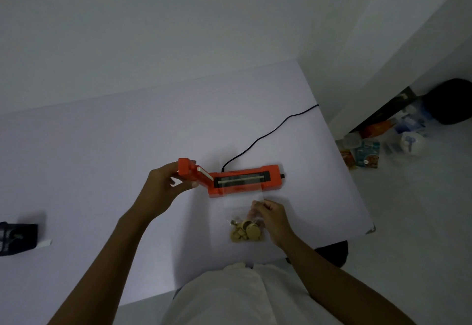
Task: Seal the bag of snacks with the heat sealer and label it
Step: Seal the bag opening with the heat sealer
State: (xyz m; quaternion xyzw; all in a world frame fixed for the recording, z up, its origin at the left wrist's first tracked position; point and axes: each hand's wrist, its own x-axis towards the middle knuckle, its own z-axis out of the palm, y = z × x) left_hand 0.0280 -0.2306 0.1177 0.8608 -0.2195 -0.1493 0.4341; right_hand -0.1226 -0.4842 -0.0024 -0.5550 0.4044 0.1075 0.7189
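Note:
An orange heat sealer lies on the white table, its base showing a pale sealing strip. My left hand grips the sealer's raised lid at its left end and holds it lifted. A clear plastic bag of round tan snacks lies just in front of the sealer, and the bag's open top edge reaches onto the sealer's base. My right hand pinches the bag on its right side above the snacks.
A black power cord runs from the sealer to the table's far right edge. A dark device with a white strip sits at the left edge. Packets and containers lie on the floor to the right, with a dark chair near the table's corner.

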